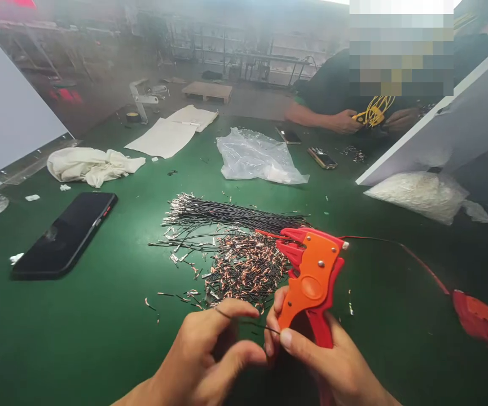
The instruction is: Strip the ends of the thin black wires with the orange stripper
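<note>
My right hand (315,344) is wrapped round the handle of an orange and red wire stripper (313,270), whose jaws point up and left. A thin black wire (263,326) runs from its thumb and fingertips toward my left hand (218,349). The left thumb and index finger are apart, with the wire passing near the index finger; whether the other fingers hold it is hidden. Beyond the hands lies a heap of short black wire pieces with copper ends (246,265). Behind that is a bundle of long black wires (227,213).
A black phone (66,234) and white cloth (93,164) lie left. Papers (171,132) and a plastic bag (256,155) are farther back. At right are a filled bag (417,194) and red tool (483,318). Across the table a person holds yellow wires (373,115).
</note>
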`<action>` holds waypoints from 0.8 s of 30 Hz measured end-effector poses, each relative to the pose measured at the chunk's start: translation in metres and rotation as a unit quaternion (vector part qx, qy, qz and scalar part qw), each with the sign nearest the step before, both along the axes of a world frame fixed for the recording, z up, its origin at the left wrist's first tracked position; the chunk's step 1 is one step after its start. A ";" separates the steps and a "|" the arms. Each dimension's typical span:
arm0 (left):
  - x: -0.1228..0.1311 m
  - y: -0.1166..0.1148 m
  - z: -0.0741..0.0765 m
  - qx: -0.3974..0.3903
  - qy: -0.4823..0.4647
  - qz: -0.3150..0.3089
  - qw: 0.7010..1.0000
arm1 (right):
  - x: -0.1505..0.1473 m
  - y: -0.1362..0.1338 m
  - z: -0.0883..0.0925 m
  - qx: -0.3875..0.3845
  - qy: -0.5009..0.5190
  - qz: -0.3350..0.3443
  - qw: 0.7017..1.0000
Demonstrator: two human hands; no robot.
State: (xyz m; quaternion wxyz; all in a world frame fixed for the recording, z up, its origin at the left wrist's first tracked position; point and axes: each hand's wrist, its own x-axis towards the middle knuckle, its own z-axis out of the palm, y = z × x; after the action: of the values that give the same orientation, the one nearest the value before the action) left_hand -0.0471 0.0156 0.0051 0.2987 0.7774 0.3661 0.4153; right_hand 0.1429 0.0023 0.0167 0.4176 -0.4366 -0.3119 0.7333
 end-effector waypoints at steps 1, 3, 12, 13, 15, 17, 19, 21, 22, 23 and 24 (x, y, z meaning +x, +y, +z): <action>0.000 0.002 0.000 -0.053 -0.019 -0.002 0.998 | 0.000 -0.001 -0.001 -0.005 0.004 0.006 1.000; -0.001 0.005 0.001 -0.102 -0.048 -0.006 0.994 | -0.001 -0.002 -0.003 -0.011 0.011 0.022 1.000; -0.033 0.033 0.019 -0.375 -0.306 0.196 0.853 | 0.004 -0.003 -0.016 -0.044 0.189 0.153 0.969; -0.035 0.035 0.021 -0.396 -0.338 0.202 0.829 | 0.004 -0.004 -0.019 -0.040 0.213 0.165 0.962; -0.035 0.036 0.024 -0.429 -0.381 0.196 0.796 | 0.002 -0.006 -0.025 -0.033 0.238 0.188 0.952; -0.032 0.034 0.025 -0.459 -0.399 0.174 0.774 | 0.000 -0.008 -0.029 -0.034 0.237 0.208 0.948; -0.028 0.030 0.024 -0.483 -0.403 0.155 0.762 | -0.001 -0.010 -0.030 -0.040 0.214 0.231 0.948; -0.025 0.027 0.022 -0.502 -0.398 0.147 0.754 | -0.002 -0.011 -0.028 -0.040 0.185 0.249 0.950; -0.024 0.026 0.021 -0.509 -0.394 0.144 0.751 | -0.003 -0.011 -0.026 -0.038 0.171 0.255 0.951; -0.023 0.025 0.020 -0.515 -0.391 0.143 0.749 | -0.003 -0.010 -0.025 -0.036 0.160 0.256 0.953; -0.023 0.025 0.019 -0.518 -0.389 0.141 0.749 | -0.003 -0.010 -0.024 -0.033 0.153 0.256 0.954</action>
State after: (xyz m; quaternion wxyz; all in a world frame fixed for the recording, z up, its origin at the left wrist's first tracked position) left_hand -0.0704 0.0402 0.0243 0.7100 0.2139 0.4830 0.4657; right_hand 0.1395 -0.0076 -0.0069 0.2437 -0.2380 -0.3207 0.8838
